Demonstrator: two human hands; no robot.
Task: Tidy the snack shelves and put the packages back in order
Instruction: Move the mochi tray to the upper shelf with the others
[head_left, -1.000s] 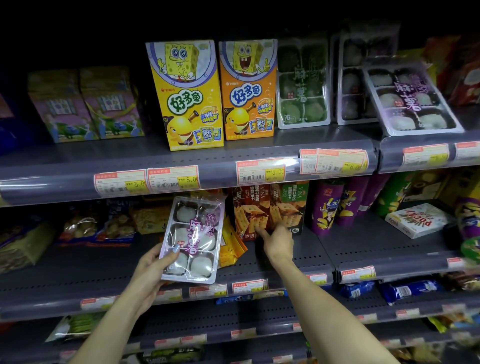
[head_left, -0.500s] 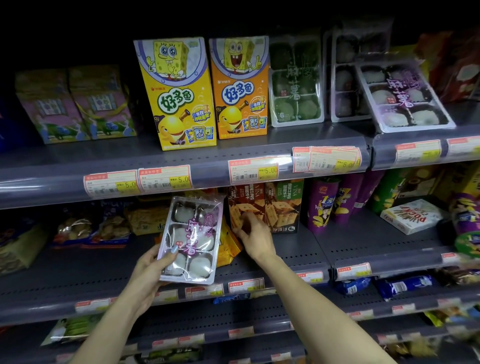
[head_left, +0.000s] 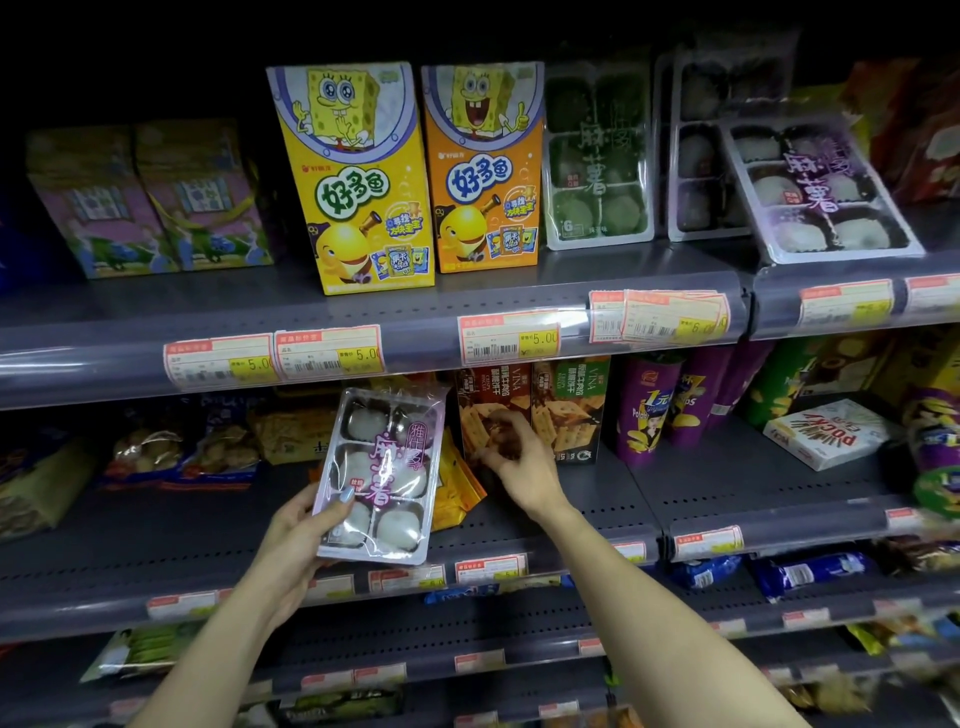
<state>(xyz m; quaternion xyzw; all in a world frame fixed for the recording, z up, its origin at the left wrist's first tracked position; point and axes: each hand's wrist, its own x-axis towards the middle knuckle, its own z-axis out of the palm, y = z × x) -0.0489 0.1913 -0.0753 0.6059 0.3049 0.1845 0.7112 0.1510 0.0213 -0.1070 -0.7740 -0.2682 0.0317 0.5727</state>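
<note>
Mochi pack sits upright in my left grip, long axis vertical, left of the cracker box — my right grip, fingers curled, touches that box on the middle shelf.

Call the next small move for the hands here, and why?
Probably lift the purple-lettered clear mochi tray in the left hand to the top shelf beside the matching tilted mochi tray; it sits among biscuits. The right hand only touches the brown cracker box.
</note>
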